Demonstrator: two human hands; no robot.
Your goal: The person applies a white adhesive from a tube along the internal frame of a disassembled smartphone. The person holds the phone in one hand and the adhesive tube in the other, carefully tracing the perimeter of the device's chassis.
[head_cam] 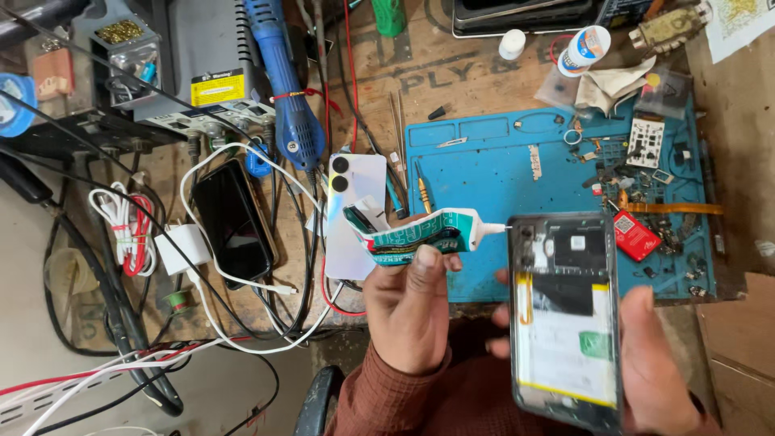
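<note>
So the left hand has a crumpled glue tube pinched between thumb and fingers, squeezed near the middle, with the white nozzle tip pointing right at the top corner of an opened phone. The right hand holds that phone up off the tabletop, thumb over the right edge and fingers curled around from behind, so the grip is closed on the frame. Back cover is off: you can see the battery with its yellow edges and the dark board section up top near the camera cutout.

Behind the hands there's a blue work mat littered with tiny parts, a red chip-like piece and an orange ribbon strip. A pale back cover with two camera rings lies just left of the tube, and a dark phone is plugged into a white cable further left.

What I'd worry about: the tube is already mashed flat and folded, so a firm squeeze could blob out far more than a thin bead. That nozzle is right by the camera area, and stray glue on the lens opening or board would be nasty. The phone is also only held by its edges in mid-air, so any wobble smears the line.
</note>
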